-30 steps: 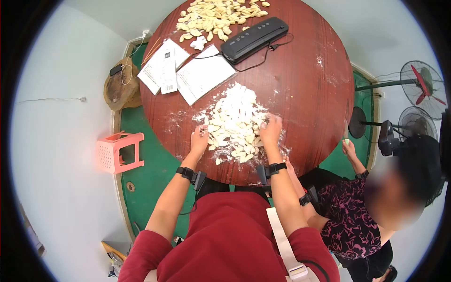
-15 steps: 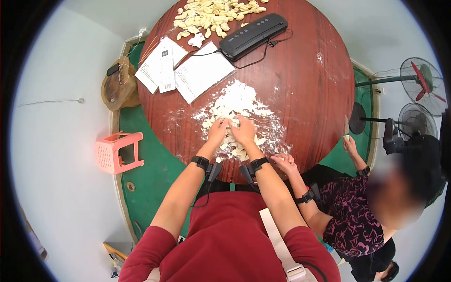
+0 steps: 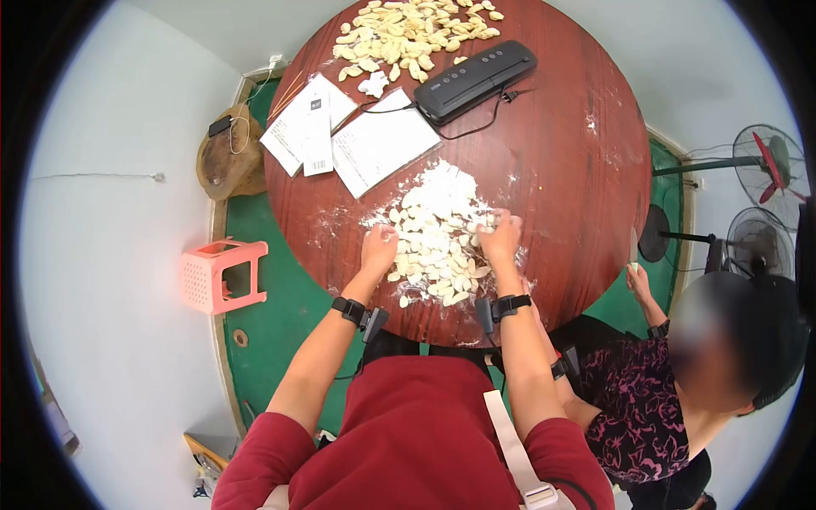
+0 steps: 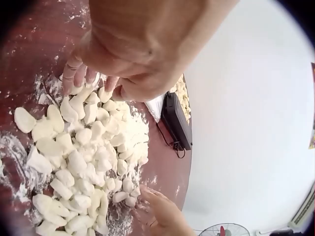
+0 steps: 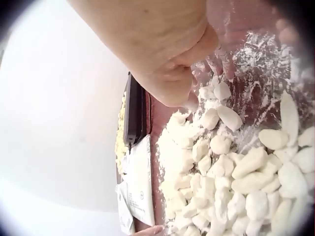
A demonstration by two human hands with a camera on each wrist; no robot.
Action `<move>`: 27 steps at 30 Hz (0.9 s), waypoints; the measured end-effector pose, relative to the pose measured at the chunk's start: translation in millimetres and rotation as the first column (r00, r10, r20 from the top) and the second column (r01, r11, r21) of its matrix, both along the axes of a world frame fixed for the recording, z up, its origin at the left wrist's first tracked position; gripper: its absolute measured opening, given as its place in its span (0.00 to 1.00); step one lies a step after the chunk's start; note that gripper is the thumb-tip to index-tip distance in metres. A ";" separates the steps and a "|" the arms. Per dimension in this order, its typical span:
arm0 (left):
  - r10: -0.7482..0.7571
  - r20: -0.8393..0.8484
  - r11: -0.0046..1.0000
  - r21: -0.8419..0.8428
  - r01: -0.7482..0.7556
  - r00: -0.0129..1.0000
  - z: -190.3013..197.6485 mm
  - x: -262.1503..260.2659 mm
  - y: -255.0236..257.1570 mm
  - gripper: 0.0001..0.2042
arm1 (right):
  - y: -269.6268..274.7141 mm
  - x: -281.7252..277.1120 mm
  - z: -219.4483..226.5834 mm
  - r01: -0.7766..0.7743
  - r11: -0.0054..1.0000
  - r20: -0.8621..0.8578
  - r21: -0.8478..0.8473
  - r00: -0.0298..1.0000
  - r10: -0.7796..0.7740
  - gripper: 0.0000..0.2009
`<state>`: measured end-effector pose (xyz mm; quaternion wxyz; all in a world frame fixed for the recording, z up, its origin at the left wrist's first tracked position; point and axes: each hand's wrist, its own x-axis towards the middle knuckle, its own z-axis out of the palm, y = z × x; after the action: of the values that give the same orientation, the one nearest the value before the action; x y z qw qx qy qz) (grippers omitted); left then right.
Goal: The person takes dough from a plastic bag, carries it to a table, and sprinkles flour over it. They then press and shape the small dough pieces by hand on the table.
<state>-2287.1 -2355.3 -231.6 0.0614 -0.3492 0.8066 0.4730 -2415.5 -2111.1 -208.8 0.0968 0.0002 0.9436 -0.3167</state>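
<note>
Nearest, a red top (image 3: 399,433), cut off by the bottom edge, w/ a pale strap (image 3: 504,433) across it; just to the R, a 2nd person (image 3: 637,408), face blurred, one arm partly hidden behind the wearer's R forearm, the other hand at a thin blade-like thing (image 3: 633,245) by the counter's (image 3: 578,195) rim, too small to make out; L hand (image 3: 379,248) at the L edge of the pile of dough pcs (image 3: 459,279), fingers apart & lightly bent, tips against pcs, partly hidden by the palm in the L wrist view; R hand (image 3: 501,236) at the pile's R edge, fingers bent down & apart, tips at pcs, some tucked behind the palm in the R wrist view; the pcs lie loose on the counter btwn both hands, many overlapping, so lower ones are hidden; flour (image 3: 446,180) covers the far end, outlines there hard to tell; beyond, white packets (image 3: 387,140), print too small to read; then a black appliance (image 3: 476,81) w/ cord; farther, a yellowish heap of pcs (image 3: 399,38), cut off at the top; off to the R, fans (image 3: 772,166), the lower one partly blocked.
</note>
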 end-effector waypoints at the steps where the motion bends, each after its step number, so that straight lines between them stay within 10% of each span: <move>1: 0.009 0.001 1.000 -0.004 -0.009 1.000 -0.2 -3.7 -2.8 0.14 | -1.4 -8.7 1.2 0.074 0.996 -0.002 0.055 0.997 -0.074 0.20; 11: -0.130 -0.160 0.979 -0.177 0.101 0.979 -14.6 -65.0 6.4 0.17 | -74.1 -8.3 -15.9 -0.248 0.968 0.019 0.034 0.969 0.248 0.15; 14: -0.207 0.005 0.978 0.008 0.207 0.978 5.6 -72.3 9.2 0.18 | -97.3 19.6 -21.4 -0.265 0.959 -0.013 0.100 0.963 0.267 0.19; 23: -0.237 -0.166 0.837 0.466 0.288 0.957 11.8 -44.3 4.5 0.12 | -68.2 51.9 2.5 -0.242 0.889 -0.062 -0.388 0.970 0.237 0.23; 25: -0.276 -0.239 0.840 0.410 0.355 0.931 22.5 -33.6 3.1 0.06 | -43.9 53.2 7.5 -0.291 0.864 -0.041 -0.411 0.953 0.301 0.23; 27: -0.611 -0.284 0.780 -0.057 0.623 0.739 29.0 -19.6 -2.4 0.07 | -22.3 54.5 14.5 -0.462 0.861 -0.124 -0.213 0.887 0.446 0.22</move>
<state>-2306.7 -2357.7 -202.6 0.1043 0.0110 0.8665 0.4881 -2361.1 -2133.4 -194.3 0.1349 -0.2447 0.8752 -0.3949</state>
